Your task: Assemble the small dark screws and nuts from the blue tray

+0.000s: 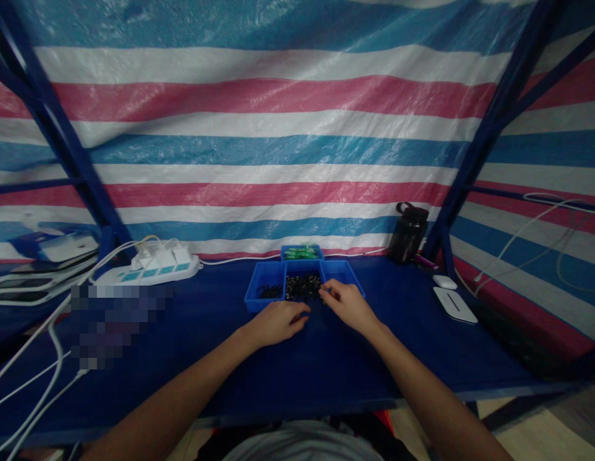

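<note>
My left hand (282, 320) hovers just in front of the blue bins, its thumb and fingers curved with a gap between them. Nothing shows in that gap. My right hand (348, 304) reaches over the front of the right blue bin (357, 276). Its fingertips are drawn together by the middle bin; whatever they hold is too small to make out. Small black parts with light specks (303, 285) fill the middle bin. Thin black pieces (271, 292) lie in the left blue bin (252, 289). Behind stands a bin of green pieces (301, 251).
A white power strip (157, 274) with plugs and cables lies to the left, near stacked devices (42, 269). At the back right is a dark bottle (407, 234). A flat white device (455, 304) rests on the blue table (297, 378). Striped sheeting (287, 147) hangs behind.
</note>
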A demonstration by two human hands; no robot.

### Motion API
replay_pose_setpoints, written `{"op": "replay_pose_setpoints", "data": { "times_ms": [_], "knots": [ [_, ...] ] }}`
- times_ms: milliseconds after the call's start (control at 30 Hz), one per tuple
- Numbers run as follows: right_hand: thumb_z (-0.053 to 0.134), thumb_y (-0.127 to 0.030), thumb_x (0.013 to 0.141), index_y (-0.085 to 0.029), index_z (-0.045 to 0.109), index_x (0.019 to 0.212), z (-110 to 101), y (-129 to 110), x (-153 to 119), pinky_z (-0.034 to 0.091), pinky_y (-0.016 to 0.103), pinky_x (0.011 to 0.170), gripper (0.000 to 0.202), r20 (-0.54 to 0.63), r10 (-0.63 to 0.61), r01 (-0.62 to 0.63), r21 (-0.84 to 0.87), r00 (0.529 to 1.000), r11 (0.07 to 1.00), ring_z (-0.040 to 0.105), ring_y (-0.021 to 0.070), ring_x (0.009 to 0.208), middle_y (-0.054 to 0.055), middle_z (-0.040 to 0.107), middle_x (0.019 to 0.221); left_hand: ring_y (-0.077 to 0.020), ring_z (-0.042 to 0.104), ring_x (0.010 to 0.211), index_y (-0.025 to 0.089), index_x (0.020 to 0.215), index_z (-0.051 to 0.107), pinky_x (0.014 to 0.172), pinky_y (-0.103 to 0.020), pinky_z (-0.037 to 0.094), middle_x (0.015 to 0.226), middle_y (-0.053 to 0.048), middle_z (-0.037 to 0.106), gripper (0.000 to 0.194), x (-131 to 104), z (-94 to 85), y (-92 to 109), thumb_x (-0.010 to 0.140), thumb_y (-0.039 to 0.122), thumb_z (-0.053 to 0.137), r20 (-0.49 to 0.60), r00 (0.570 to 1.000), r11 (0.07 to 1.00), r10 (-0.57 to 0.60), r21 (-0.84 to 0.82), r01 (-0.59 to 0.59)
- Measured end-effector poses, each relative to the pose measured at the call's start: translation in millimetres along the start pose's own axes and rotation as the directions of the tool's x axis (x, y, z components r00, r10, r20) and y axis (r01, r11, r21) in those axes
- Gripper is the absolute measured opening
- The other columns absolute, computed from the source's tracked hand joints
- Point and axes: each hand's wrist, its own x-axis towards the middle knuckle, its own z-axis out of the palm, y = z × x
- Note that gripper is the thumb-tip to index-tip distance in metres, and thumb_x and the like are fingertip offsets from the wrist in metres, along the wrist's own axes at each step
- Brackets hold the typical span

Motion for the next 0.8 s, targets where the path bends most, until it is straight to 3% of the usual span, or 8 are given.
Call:
{"op": "replay_pose_setpoints", "data": {
  "times_ms": [233, 433, 633, 800],
  "knots": [
    [0.045, -0.039, 0.090, -0.021, 0.064, 0.091, -8.3, 14.5, 2.5, 0.036, 0.025, 0.057, 0.027, -0.135, 0.177, -0.214, -0.359, 0.975, 0.908, 0.063, 0.0197, 0.066, 0.005, 0.067, 0.069, -0.0169, 0.060, 0.081, 0.021, 0.109, 0.057, 0.069, -0.024, 0.044, 0.096, -0.005, 0.059, 0.024, -1.6, 3.4, -1.7, 0.091, 0.029, 0.044, 0.023, 1.000, 0.989, 0.015, 0.148, -0.019],
    [0.047, -0.041, 0.089, -0.021, 0.065, 0.095, -11.1, 18.8, 3.1, 0.039, 0.026, 0.060, 0.027, -0.132, 0.261, -0.293, -0.440, 0.956, 0.849, 0.064, 0.0206, 0.070, 0.009, 0.069, 0.076, -0.0164, 0.061, 0.079, 0.023, 0.121, 0.052, 0.069, -0.026, 0.047, 0.111, -0.006, 0.052, 0.032, -3.3, 7.3, -3.1, 0.091, 0.032, 0.044, 0.041, 0.999, 0.976, 0.001, 0.216, -0.010],
    [0.048, -0.039, 0.088, -0.022, 0.064, 0.098, -10.8, 16.9, 2.8, 0.037, 0.025, 0.059, 0.025, -0.105, 0.237, -0.259, -0.366, 0.966, 0.894, 0.063, 0.0191, 0.069, 0.006, 0.068, 0.073, -0.0186, 0.062, 0.087, 0.024, 0.124, 0.050, 0.075, -0.028, 0.049, 0.126, -0.008, 0.047, 0.035, -3.7, 8.2, -1.0, 0.091, 0.032, 0.043, 0.029, 1.000, 0.977, 0.005, 0.212, -0.011],
    [0.045, -0.031, 0.090, -0.021, 0.064, 0.096, -6.7, 1.6, -0.8, 0.035, 0.022, 0.057, 0.022, 0.045, 0.018, -0.011, -0.148, 0.999, 0.989, 0.059, 0.0139, 0.060, 0.000, 0.064, 0.066, -0.0203, 0.062, 0.090, 0.023, 0.126, 0.049, 0.076, -0.030, 0.049, 0.129, -0.008, 0.047, 0.037, -2.8, 10.2, -1.2, 0.091, 0.034, 0.042, 0.029, 1.000, 0.969, 0.000, 0.248, -0.008]
  ]
}}
